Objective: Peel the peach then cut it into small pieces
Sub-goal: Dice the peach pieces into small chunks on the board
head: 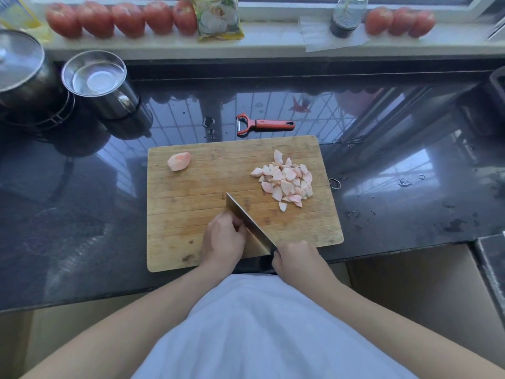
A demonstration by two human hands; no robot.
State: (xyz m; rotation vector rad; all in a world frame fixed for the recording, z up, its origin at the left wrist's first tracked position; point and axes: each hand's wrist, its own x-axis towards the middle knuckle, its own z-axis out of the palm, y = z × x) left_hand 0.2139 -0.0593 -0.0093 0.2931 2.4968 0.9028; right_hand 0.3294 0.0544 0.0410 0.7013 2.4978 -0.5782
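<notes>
Dark glossy stone counter (410,170) under a window sill, wet spots on it. Bamboo cutting board (191,214) centred at the near edge. Red peeler (263,125) lies just off the board at 12 o'clock.

Pile of diced peach (285,180) sits at the board's 2 o'clock. One uncut peeled peach chunk (179,161) at 10 o'clock, well apart from the pile.

Cleaver (247,221) runs diagonally, tip toward 11 o'clock. Right hand (296,259) is wrapped round its handle at the board's near edge. Left hand (224,236) is curled against the blade's left face; what it holds is hidden, can't tell.

Judgement: peeled flesh is light, soft, wet, slippery. Pin the chunk flat side down, fingertips tucked back from the edge.
</notes>
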